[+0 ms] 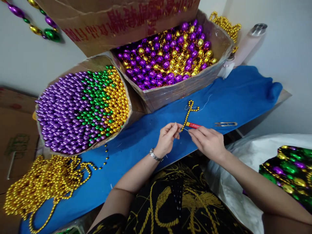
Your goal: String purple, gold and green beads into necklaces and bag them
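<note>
Red characters [152, 13] on a cardboard flap [102, 34], left hand [168, 139] tight on gold beads [186, 117], right hand [208, 141] on a needle-like piece [185, 129], fingers closed

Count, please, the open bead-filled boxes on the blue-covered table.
2: the left box and, just to its right, the other box. More may be hidden behind them.

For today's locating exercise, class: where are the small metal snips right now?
In the head view, the snips lie on the blue cloth, right of the right hand.
</note>
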A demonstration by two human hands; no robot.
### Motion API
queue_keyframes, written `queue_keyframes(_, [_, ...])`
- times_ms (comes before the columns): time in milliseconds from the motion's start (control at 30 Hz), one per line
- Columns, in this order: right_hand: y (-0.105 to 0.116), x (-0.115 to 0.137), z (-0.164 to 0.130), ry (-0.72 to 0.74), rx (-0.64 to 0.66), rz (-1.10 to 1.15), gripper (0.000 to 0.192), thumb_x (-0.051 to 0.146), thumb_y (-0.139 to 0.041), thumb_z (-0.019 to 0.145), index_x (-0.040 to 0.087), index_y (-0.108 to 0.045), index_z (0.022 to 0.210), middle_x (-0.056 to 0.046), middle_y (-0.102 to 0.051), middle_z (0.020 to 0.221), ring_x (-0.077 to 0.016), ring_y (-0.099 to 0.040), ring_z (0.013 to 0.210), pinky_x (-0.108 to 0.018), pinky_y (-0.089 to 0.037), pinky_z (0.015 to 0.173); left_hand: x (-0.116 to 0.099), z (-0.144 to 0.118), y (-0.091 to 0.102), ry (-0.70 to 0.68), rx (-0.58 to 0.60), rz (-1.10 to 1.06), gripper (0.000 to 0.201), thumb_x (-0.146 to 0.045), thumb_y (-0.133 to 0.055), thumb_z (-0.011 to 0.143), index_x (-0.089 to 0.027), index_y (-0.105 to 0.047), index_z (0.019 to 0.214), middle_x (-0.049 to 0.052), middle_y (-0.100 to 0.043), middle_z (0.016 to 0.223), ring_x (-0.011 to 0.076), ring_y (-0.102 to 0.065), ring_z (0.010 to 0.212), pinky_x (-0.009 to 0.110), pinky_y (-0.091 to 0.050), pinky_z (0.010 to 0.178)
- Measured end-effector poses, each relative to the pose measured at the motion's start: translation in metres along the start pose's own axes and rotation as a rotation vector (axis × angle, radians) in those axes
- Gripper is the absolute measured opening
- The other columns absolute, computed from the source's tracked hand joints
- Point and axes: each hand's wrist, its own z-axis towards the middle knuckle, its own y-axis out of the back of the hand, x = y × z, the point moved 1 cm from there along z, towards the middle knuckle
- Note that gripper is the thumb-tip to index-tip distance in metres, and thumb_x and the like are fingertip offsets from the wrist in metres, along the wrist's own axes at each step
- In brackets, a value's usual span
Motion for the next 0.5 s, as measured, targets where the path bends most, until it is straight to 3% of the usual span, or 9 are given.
queue_keyframes(267, [0.0011,0.0028,0.0004,0.043,-0.048,-0.115,0.016,0.023,-0.056,0.093,0.025,-0.072,0.093,0.002,-0.066,0.074,-0.0088,-0.053,0.065,-0.027,-0.031,0.066,0.0032,0.0,0.0022,-0.006,-0.021,0.019,0.027,-0.034,-0.082,0.07,-0.017,-0.076,0.09,0.004,-0.073,0.084,0.0119,-0.065,0.077,0.026,-0.052,0.077])
queue_keyframes(500, [0.0022,0.0055,0.0022,0.113,-0.109,-0.238,0.01,0.021,-0.062,0.09,0.023,-0.071,0.093,0.003,-0.062,0.068,-0.0102,-0.05,0.064,-0.029,-0.029,0.067,0.0044,0.0022,0.0022,-0.056,-0.06,0.075,0.024,-0.033,-0.082,0.07,-0.018,-0.078,0.088,0.004,-0.075,0.082,0.0119,-0.067,0.076,0.025,-0.052,0.077])
